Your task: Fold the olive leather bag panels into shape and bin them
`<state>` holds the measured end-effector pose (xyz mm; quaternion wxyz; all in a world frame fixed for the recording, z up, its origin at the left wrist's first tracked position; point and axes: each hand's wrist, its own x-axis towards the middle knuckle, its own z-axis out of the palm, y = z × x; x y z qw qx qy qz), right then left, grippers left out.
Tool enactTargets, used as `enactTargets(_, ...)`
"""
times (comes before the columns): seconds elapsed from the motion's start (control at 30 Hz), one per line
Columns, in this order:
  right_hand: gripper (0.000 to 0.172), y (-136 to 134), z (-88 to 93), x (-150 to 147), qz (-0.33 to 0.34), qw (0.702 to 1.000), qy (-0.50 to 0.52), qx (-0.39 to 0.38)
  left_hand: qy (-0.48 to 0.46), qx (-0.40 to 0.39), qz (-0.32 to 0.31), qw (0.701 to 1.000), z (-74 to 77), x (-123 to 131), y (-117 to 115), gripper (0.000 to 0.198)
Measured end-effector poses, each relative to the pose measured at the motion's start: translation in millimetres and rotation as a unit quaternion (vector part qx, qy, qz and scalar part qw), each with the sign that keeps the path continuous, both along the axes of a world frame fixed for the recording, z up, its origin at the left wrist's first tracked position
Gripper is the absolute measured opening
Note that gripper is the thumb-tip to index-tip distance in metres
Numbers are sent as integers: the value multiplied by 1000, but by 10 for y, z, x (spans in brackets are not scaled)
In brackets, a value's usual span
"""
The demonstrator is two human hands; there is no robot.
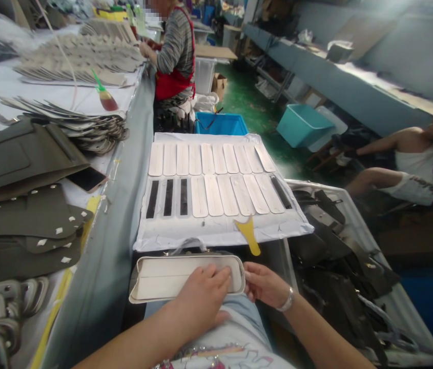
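A long, rounded piece that looks like a bag lies across my lap, a cream panel (162,277) facing up inside its raised rim. My left hand (204,294) rests on the right half of the panel, fingers laid on it and thumb apart near the front edge. At the right end, my right hand (264,284) pinches the rim between thumb and fingers. Just beyond, a white-covered board (208,228) carries two rows of pale rounded strips (207,159) and several black strips (168,197). A yellow spreader (250,236) overhangs its front edge.
On the left table are dark bag parts (20,220), stacked pieces (89,128), a phone (86,179) and a green-tipped bottle (104,95). To the right stands a bin (377,256) of dark bags. A person in a red apron (173,82) works ahead; another person (412,159) sits right.
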<state>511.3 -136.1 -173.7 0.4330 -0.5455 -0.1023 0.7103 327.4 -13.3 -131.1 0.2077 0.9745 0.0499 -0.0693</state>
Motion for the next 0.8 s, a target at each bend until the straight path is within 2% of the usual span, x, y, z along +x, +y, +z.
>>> enactTargets(0.1,46,47,-19,-37,9,999,-34,-21,-3,-1,-8,1000,-15,-4,16,65)
enactTargets(0.17,41,152,81,-42,62,991,-102,-61,1,-6,-15,1000,-20,8,27,66)
enactTargets(0.27,30,363,271,-16,160,957,-197,-143,13,-11,-24,1000,-26,57,30,65)
enactTargets(0.37,22,530,389,16,228,934,-200,-188,20,-17,-22,999,6,105,14,63)
enactTargets(0.47,25,579,437,26,265,930,-171,-190,12,-81,-6,997,132,22,38,72)
enactTargets(0.53,29,555,444,24,267,934,-159,-175,-18,-176,31,984,239,-175,120,81)
enactTargets(0.57,32,534,438,26,262,938,-155,-165,-45,-232,79,969,282,-318,183,79)
enactTargets(0.6,34,512,426,30,254,943,-149,-156,-80,-278,157,944,309,-485,260,72)
enactTargets(0.63,35,492,409,39,247,946,-143,-152,-120,-306,260,908,317,-666,347,60)
enactTargets(0.7,38,469,366,63,239,950,-133,-151,-185,-308,475,803,270,-1027,533,39)
enactTargets(0.73,38,467,345,76,242,949,-128,-154,-190,-303,543,759,215,-1182,619,35)
enactTargets(0.77,38,472,328,89,247,948,-124,-155,-170,-329,568,735,143,-1306,694,35)
enactTargets(0.8,37,481,316,98,254,947,-120,-157,-139,-372,568,721,60,-1395,751,37)
